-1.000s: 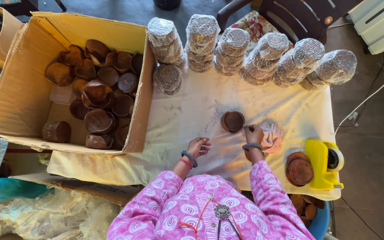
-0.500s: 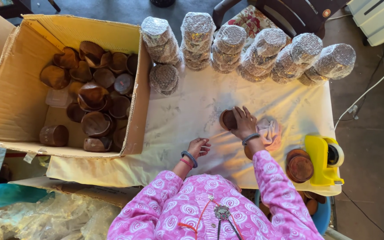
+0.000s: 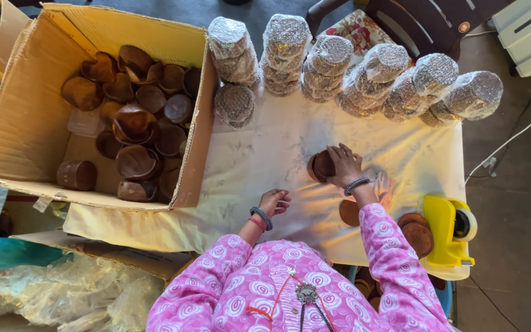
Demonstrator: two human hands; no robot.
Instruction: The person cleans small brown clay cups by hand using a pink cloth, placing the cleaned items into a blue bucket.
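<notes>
My right hand (image 3: 344,165) is closed on a small stack of brown wooden bowls (image 3: 320,166) in the middle of the table covered with a white sheet (image 3: 259,154). My left hand (image 3: 275,201) rests on the sheet nearer to me, fingers loosely curled, holding nothing. A flat brown wooden disc (image 3: 349,213) lies just by my right wrist. Two more brown discs (image 3: 416,230) sit at the right, next to a yellow tape dispenser (image 3: 450,230). Both my sleeves are pink with a swirl pattern.
A large cardboard box (image 3: 26,123) on the left holds several brown wooden bowls (image 3: 135,123). Several plastic-wrapped stacks (image 3: 339,67) line the far edge of the table. A chair (image 3: 401,24) stands behind it. Crumpled clear plastic (image 3: 50,295) and a teal bottle (image 3: 7,252) lie at the lower left.
My right hand has reached forward from the table's near edge and closed on the brown bowls. My left hand has stayed about where it was.
</notes>
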